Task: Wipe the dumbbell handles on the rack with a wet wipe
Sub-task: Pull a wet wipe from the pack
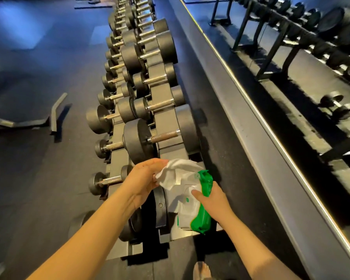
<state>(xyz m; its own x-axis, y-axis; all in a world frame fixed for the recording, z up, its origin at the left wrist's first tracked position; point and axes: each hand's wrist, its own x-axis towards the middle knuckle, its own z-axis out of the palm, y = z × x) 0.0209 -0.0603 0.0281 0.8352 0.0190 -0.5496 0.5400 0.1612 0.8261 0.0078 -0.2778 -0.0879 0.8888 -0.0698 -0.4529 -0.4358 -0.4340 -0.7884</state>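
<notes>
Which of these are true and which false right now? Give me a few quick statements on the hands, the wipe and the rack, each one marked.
1. The left hand pinches a white wipe. True.
2. The right hand holds nothing. False: it grips a green and white wipe pack.
3. The white wipe is wrapped round the nearest fully visible upper handle. False: that handle is bare, and the wipe is held nearer the person, beside the pack.
4. Dumbbells lie in rows on the rack, stretching away ahead. True.
</notes>
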